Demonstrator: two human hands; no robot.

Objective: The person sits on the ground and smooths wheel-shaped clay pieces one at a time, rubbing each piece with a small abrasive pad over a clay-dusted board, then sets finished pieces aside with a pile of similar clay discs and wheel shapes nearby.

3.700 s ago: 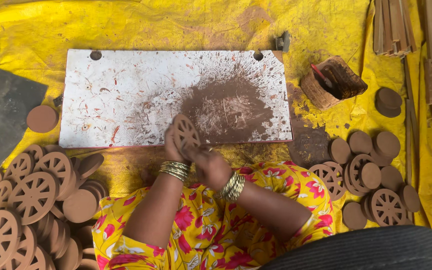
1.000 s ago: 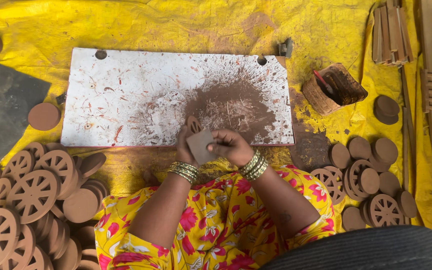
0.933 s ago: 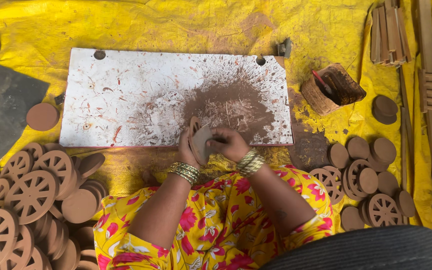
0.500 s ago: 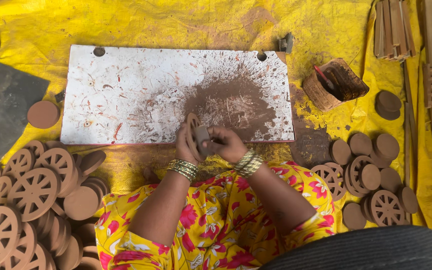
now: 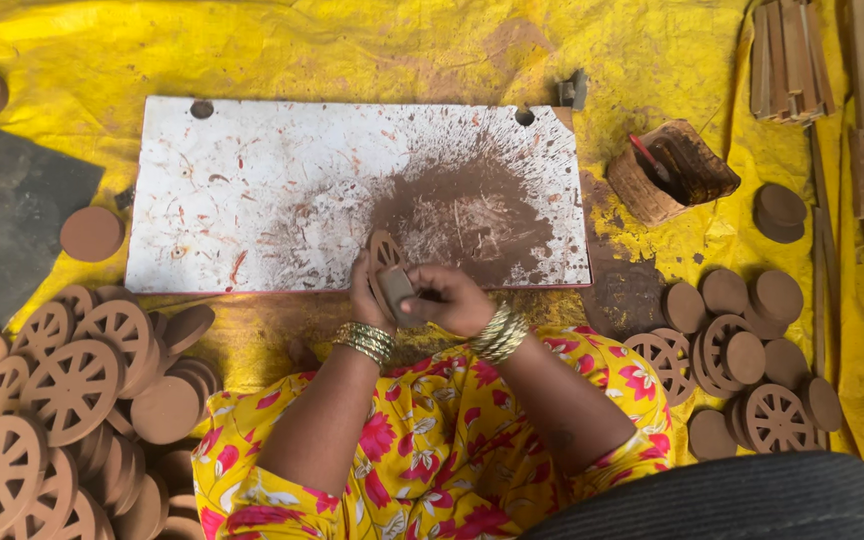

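Both hands meet at the near edge of the white board point(image 5: 282, 190), just over its lower rim. The left hand point(image 5: 370, 292) is closed around a small brown spoked wheel point(image 5: 384, 250), held upright so that its top rises above the fingers against the dark brown dust patch point(image 5: 462, 205) on the board. The right hand point(image 5: 452, 298) is curled shut on a small grey-brown block point(image 5: 398, 287), pressed against the wheel's face. Gold bangles point(image 5: 364, 342) ring both wrists.

The board lies flat on a yellow sheet point(image 5: 352, 50), its left two thirds bare and only speckled, its right third covered by the dust. Its far edge carries two round holes; a small metal piece point(image 5: 574, 90) sits just beyond the far right corner.

To the left, a crowded heap of spoked wheels and plain discs point(image 5: 72, 390) comes close to the left forearm, leaving little room there. A dark slate point(image 5: 12, 230) lies well left of the board, with a single disc point(image 5: 92, 233) between them. To the right, a woven basket point(image 5: 674, 170) stands just off the board's right edge, and a second cluster of wheels and discs point(image 5: 742, 350) lies near the right elbow. Wooden slats point(image 5: 787, 60) rest at the far right.
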